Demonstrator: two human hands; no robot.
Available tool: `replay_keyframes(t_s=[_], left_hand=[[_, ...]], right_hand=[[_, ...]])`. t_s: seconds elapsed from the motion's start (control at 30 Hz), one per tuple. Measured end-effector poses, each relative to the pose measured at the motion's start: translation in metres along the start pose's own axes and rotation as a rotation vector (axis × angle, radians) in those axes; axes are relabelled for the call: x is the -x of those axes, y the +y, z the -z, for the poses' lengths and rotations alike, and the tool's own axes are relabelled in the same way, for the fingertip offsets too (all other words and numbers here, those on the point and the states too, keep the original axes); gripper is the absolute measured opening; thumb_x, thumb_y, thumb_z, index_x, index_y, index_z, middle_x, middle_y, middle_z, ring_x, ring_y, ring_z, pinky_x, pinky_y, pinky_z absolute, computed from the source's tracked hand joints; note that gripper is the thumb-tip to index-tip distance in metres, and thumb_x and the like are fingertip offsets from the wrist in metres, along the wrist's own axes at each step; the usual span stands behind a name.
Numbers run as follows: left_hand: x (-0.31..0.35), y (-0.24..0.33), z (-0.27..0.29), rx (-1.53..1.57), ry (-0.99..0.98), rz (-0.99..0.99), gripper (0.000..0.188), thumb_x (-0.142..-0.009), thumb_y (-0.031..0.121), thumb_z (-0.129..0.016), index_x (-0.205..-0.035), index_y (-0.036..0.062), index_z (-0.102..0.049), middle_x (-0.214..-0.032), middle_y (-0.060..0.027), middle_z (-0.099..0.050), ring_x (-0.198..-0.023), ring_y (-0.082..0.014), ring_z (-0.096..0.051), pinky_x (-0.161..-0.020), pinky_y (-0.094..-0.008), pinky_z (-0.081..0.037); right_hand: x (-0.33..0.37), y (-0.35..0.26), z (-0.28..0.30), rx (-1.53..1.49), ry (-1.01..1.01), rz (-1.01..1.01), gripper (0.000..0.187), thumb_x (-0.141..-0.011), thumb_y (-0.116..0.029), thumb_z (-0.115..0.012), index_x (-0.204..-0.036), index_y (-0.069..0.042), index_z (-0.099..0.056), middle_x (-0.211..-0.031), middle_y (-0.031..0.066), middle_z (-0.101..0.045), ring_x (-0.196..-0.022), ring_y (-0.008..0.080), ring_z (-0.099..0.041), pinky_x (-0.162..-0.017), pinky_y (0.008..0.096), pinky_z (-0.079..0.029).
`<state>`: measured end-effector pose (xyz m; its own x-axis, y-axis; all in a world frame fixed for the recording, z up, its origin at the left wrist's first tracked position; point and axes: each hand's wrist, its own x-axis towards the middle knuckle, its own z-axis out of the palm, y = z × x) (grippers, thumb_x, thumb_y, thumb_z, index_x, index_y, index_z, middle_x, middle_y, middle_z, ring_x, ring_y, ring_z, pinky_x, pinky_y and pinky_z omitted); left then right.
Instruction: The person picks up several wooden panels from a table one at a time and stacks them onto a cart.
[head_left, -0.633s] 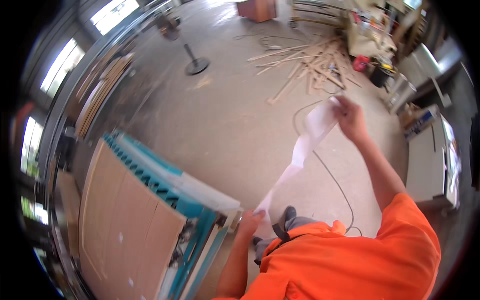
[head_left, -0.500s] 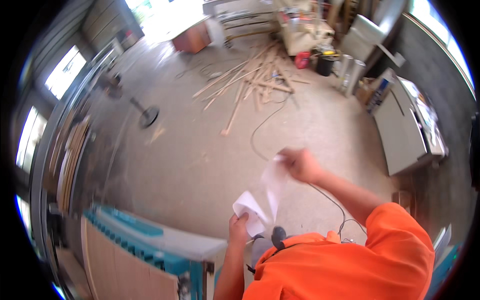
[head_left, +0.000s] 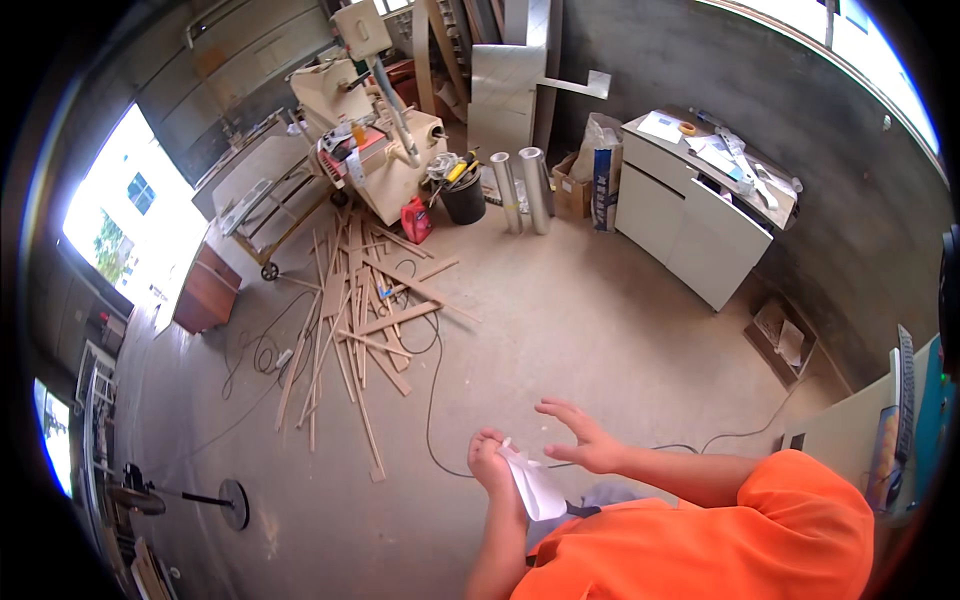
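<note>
White paper (head_left: 537, 490), folded or curled over, hangs from my left hand (head_left: 491, 463) in front of my body. The fingers of that hand are closed round its upper end. My right hand (head_left: 588, 442) is beside it, a short way to the right and not touching the paper. Its fingers are spread and nothing is in them. Orange sleeves and the front of an orange shirt show below both forearms.
Thin wooden strips (head_left: 365, 315) lie in a loose heap ahead to the left, with a black cable (head_left: 430, 400) running from there across the floor. Farther back stand a red jug (head_left: 416, 220), a black bucket (head_left: 463, 200) and silvery rolls (head_left: 537, 190). A pale cabinet (head_left: 660, 215) and an open box (head_left: 782, 340) are at right.
My view has swung to the right, toward the cabinet. The paper, earlier stretched between both hands, is now only in my left hand; my right hand has let go and opened.
</note>
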<state>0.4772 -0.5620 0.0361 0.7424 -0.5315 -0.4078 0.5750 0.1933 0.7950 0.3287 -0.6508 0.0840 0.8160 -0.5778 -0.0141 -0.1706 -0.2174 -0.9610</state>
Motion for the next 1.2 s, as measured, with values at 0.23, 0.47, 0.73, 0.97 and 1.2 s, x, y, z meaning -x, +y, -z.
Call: replay_keyframes(t_s=[0.23,0.47,0.73,0.97,1.2], left_hand=[[-0.129,-0.018,-0.193,-0.203,-0.434,-0.389,0.041,-0.089,0.032,-0.037,-0.087,-0.0043,-0.057,-0.067,-0.0033,-0.044,-0.064,-0.0106,-0.039,-0.057,-0.0246,-0.032],[-0.245,-0.053,-0.337,-0.928,-0.747,-0.916,0.042,-0.085,0.015,-0.041,-0.123,-0.0019,-0.045,-0.111,-0.0167,-0.055,-0.105,-0.0307,-0.049,-0.095,-0.0415,-0.03],[-0.412,-0.032,-0.466,-1.315,-0.861,-1.231,0.05,-0.083,0.014,-0.046,-0.13,0.0002,-0.035,-0.136,-0.0174,-0.036,-0.127,-0.0383,-0.031,-0.106,-0.0519,-0.015],[-0.563,-0.051,-0.529,-1.001,-1.145,-0.473,0.071,-0.081,0.023,-0.059,-0.137,-0.0005,-0.022,-0.138,-0.0205,-0.031,-0.128,-0.0323,-0.031,-0.105,-0.0398,-0.025],[-0.722,-0.079,-0.52,-1.342,-0.827,-0.204,0.065,-0.08,0.022,-0.061,-0.132,-0.0042,-0.033,-0.128,-0.0191,-0.046,-0.118,-0.0297,-0.045,-0.097,-0.0361,-0.037]], right_hand=[[-0.11,0.023,0.051,-1.476,0.19,-0.233,0.06,-0.089,-0.047,-0.043,-0.138,-0.018,-0.025,-0.136,0.0058,-0.033,-0.123,0.0208,-0.036,-0.098,0.0426,-0.033],[-0.293,0.088,0.205,-1.501,0.371,-0.117,0.04,-0.095,-0.036,-0.034,-0.114,-0.005,-0.05,-0.104,0.0075,-0.055,-0.097,0.019,-0.052,-0.087,0.031,-0.043],[-0.469,0.105,0.321,-1.265,0.686,-0.407,0.026,-0.091,-0.024,-0.046,-0.096,0.0,-0.056,-0.1,0.0084,-0.058,-0.092,0.0177,-0.054,-0.08,0.0295,-0.044],[-0.579,0.192,0.518,-1.186,1.097,-0.278,0.039,-0.089,-0.04,-0.048,-0.064,-0.01,-0.044,-0.046,-0.0016,-0.031,-0.036,0.012,-0.028,-0.037,0.0291,-0.024],[-0.616,0.107,0.755,-0.763,1.502,0.516,0.025,-0.094,-0.028,-0.042,-0.082,-0.008,-0.049,-0.051,-0.0028,-0.032,-0.044,0.0091,-0.031,-0.043,0.0253,-0.026]])
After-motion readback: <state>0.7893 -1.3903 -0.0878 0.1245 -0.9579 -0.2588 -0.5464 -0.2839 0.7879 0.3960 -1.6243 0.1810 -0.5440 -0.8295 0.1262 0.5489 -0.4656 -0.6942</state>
